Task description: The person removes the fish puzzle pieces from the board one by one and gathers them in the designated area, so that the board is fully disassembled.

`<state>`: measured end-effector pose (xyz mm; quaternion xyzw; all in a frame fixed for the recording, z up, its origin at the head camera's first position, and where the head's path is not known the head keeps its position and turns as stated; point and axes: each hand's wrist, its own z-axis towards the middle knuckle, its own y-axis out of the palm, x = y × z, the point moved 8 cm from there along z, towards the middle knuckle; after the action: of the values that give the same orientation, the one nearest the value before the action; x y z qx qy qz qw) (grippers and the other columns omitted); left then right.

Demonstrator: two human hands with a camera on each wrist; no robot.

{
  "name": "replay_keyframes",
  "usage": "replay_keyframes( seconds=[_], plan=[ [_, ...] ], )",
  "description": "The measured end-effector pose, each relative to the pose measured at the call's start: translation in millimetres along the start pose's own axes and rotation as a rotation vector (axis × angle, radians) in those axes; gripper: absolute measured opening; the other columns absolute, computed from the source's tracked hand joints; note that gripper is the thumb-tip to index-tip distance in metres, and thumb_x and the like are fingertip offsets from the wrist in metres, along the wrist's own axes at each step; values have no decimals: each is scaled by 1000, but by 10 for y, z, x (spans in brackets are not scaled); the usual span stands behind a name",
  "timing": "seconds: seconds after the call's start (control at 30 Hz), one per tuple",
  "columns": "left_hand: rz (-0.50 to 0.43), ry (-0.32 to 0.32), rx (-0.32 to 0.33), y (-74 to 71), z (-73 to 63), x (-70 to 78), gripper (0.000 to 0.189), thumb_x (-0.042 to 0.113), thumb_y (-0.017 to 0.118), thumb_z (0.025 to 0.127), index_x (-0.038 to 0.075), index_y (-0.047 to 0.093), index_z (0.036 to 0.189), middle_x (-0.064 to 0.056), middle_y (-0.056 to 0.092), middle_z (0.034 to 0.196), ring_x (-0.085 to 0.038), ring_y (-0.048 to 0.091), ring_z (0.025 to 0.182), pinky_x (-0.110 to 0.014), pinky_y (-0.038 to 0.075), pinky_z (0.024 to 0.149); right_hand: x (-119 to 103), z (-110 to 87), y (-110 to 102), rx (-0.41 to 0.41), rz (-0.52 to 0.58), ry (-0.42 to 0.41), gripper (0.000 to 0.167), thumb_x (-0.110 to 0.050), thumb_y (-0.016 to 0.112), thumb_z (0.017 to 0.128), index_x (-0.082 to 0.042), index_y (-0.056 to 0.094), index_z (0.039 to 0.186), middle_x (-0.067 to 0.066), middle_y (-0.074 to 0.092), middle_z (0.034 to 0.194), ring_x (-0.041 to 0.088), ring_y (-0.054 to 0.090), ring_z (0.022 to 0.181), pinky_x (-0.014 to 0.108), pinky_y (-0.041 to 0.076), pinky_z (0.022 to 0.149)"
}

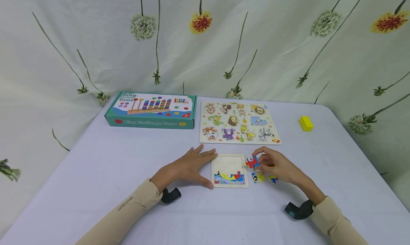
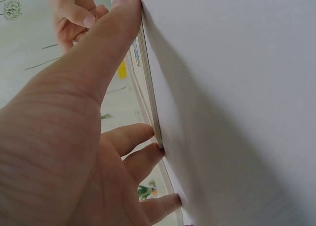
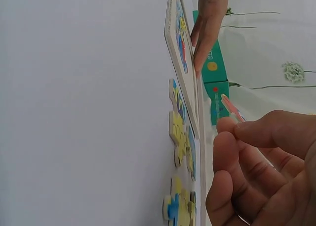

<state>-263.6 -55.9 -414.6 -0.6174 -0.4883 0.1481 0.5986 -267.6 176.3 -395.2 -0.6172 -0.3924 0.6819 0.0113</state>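
Observation:
A small wooden puzzle tray (image 1: 226, 164) lies on the white cloth, its lower part filled with a blue, yellow and red picture. My left hand (image 1: 189, 168) spreads along the tray's left side, thumb near the lower corner and fingertips at its edge. With thumb and fingers my right hand (image 1: 277, 165) pinches a red and blue puzzle piece (image 1: 251, 162) just above the tray's right edge. Below that hand lie several loose puzzle pieces (image 1: 260, 177), yellow and blue; the right wrist view shows these loose pieces (image 3: 178, 137) flat on the cloth beside the tray.
Behind the tray lies a larger animal puzzle board (image 1: 221, 126). A green Ring Challenge Game box (image 1: 150, 111) stands at the back left. At the back right sits a yellow block (image 1: 306, 123). A flower-printed curtain (image 1: 205, 53) hangs behind the table.

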Motion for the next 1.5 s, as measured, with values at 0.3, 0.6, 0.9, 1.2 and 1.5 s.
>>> replay_keyframes(
  seconds=[0.3, 0.6, 0.9, 1.2, 1.5],
  plan=[
    [2, -2, -3, -4, -2, 3, 103, 64, 74, 69, 23, 30, 152, 7, 19, 159, -29, -2, 148, -52, 2, 118, 73, -137, -91, 25, 16, 23, 34, -2, 61, 88, -2, 51, 121, 10, 62, 85, 20, 60, 74, 23, 51, 65],
    [2, -4, 2, -7, -5, 4, 103, 64, 74, 69, 24, 30, 152, 8, 19, 159, -27, -2, 148, -51, 1, 118, 164, -251, -146, 24, 19, 24, 34, -1, 60, 89, 0, 50, 121, 13, 61, 83, 21, 57, 64, 24, 47, 61],
    [3, 1, 2, -12, -14, 17, 102, 64, 74, 69, 23, 30, 152, 7, 20, 159, -29, -2, 148, -52, 2, 118, 241, -374, -214, 33, 55, 71, 36, -5, 61, 90, -1, 49, 124, 13, 63, 88, 20, 61, 74, 24, 53, 70],
    [5, 3, 1, -19, -4, 22, 101, 63, 74, 70, 22, 30, 152, 6, 20, 159, -30, -2, 148, -53, 2, 118, 313, -464, -263, 25, 76, 78, 36, -2, 57, 90, 0, 47, 125, 12, 60, 84, 19, 59, 73, 24, 50, 66],
    [4, -2, 0, -2, 0, 8, 103, 64, 74, 69, 23, 30, 152, 7, 19, 159, -29, -2, 148, -52, 2, 118, 373, -552, -327, 35, 85, 86, 34, -3, 58, 91, -2, 49, 124, 13, 63, 86, 19, 58, 71, 25, 49, 63]
  ],
)
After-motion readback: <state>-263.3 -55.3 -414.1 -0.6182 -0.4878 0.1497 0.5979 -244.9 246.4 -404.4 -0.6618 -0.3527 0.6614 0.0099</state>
